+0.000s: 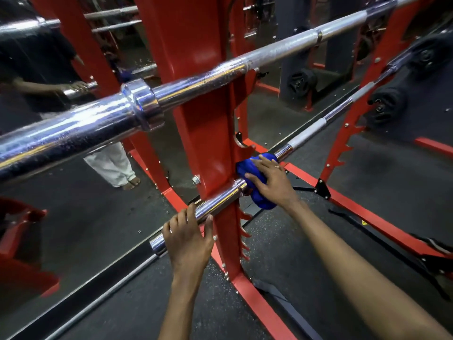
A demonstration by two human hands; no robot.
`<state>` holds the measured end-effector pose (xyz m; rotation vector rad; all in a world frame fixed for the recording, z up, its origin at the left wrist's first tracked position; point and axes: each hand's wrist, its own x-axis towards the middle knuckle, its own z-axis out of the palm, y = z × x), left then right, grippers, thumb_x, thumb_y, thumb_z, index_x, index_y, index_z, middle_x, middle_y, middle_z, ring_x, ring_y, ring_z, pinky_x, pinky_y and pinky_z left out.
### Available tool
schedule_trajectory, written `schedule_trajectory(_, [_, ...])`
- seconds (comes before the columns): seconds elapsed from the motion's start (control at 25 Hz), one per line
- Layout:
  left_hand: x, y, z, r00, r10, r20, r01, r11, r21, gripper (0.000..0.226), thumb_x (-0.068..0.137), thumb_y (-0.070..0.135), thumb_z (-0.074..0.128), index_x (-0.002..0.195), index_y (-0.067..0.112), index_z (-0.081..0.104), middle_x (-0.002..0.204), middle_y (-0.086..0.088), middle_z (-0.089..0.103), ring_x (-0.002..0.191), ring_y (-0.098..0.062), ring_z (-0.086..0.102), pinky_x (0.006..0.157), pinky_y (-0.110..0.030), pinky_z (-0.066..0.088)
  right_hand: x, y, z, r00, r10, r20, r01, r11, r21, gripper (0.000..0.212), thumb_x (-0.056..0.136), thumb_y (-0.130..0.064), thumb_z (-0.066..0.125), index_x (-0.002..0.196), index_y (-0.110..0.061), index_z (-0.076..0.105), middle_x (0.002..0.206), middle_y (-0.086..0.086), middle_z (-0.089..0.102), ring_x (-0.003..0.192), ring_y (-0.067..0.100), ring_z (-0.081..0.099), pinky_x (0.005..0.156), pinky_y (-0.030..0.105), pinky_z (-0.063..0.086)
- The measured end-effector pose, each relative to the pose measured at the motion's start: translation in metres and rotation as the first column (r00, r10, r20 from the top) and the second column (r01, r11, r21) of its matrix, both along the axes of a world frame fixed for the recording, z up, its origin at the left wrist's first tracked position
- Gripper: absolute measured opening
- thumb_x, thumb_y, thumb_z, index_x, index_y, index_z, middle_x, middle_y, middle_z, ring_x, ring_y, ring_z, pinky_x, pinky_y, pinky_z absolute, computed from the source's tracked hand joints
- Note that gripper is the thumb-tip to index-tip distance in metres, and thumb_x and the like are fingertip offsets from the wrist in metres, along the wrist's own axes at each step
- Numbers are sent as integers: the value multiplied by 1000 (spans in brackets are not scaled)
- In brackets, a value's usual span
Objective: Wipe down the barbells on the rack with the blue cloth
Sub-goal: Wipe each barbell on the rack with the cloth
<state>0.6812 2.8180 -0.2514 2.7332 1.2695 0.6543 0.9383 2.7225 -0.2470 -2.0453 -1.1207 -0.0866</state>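
Observation:
Two chrome barbells lie across a red rack [208,133]. The upper barbell [103,123] runs close to the camera from lower left to upper right. The lower barbell [220,200] rests low on the rack's hooks, its shaft stretching away to the right. My left hand [187,238] grips the lower bar's sleeve near its end. My right hand [272,181] presses a bunched blue cloth [259,200] around the lower bar, just right of the red upright. The cloth hides that stretch of the bar.
A mirror on the left reflects a person and the bars. The second red upright [353,133] stands at the right, with black weight plates [382,111] stored behind it. Red base rails [367,212] and black straps [377,236] cross the dark rubber floor.

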Motion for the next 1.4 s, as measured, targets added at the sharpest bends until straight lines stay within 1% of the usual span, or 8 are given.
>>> schedule_trajectory(0.2, [-1,4,-7,996,-38,75,34,998,57,54,95,51,51,132,14,64,128,-6,69,113,-30,64,97,-47,41,33,7,-10,958,-225,-177,242,967,79,47,104,-42,55,140,-11,59,150,5,53,150,28,33,121,48,33])
schedule_trajectory(0.32, [0,0,-6,995,-51,91,44,996,77,50,94,48,51,134,23,64,136,-2,66,117,-28,63,99,-47,40,20,16,-11,982,-183,-49,186,981,53,51,101,-54,51,127,-13,63,130,6,63,135,33,48,114,49,38])
schedule_trajectory(0.48, [11,-3,-3,993,-66,95,60,996,58,47,91,40,49,134,28,64,134,2,66,114,-29,64,96,-48,40,8,10,-20,986,-51,157,38,995,91,40,101,-44,59,117,-8,68,113,10,69,112,29,58,102,43,45])
schedule_trajectory(0.64, [32,-6,5,993,-115,16,115,993,-29,56,93,54,39,142,32,57,136,1,63,118,-30,59,101,-51,36,59,17,-4,984,-168,57,160,980,117,30,96,-40,55,85,-14,62,79,5,61,80,27,57,78,44,46])
schedule_trajectory(0.92, [62,-23,-10,985,-165,56,163,986,42,57,96,50,44,144,21,52,142,-5,46,132,-28,44,112,-49,27,93,22,-4,951,-306,42,301,950,86,31,92,-44,57,75,-19,52,73,7,62,74,29,58,78,47,50])
schedule_trajectory(1.08, [113,-33,-15,995,-96,30,92,990,106,57,96,50,46,146,22,52,140,-4,54,124,-26,54,106,-50,31,81,16,-25,974,-75,213,53,993,103,34,98,-49,55,93,-16,62,89,3,63,90,25,57,96,45,43])
schedule_trajectory(1.2, [130,-34,-25,992,49,114,-69,982,175,52,95,50,48,139,26,60,132,-4,62,115,-26,60,103,-51,33,116,8,-15,927,166,335,-184,983,22,32,96,-48,57,89,-17,62,83,2,63,82,26,59,83,41,45])
schedule_trajectory(1.4, [137,-41,-29,980,140,141,-164,972,171,47,98,49,46,138,30,61,133,-1,60,121,-26,58,108,-50,27,153,11,-4,969,-12,246,-2,998,58,34,93,-48,57,72,-21,50,66,5,59,66,33,58,66,42,42])
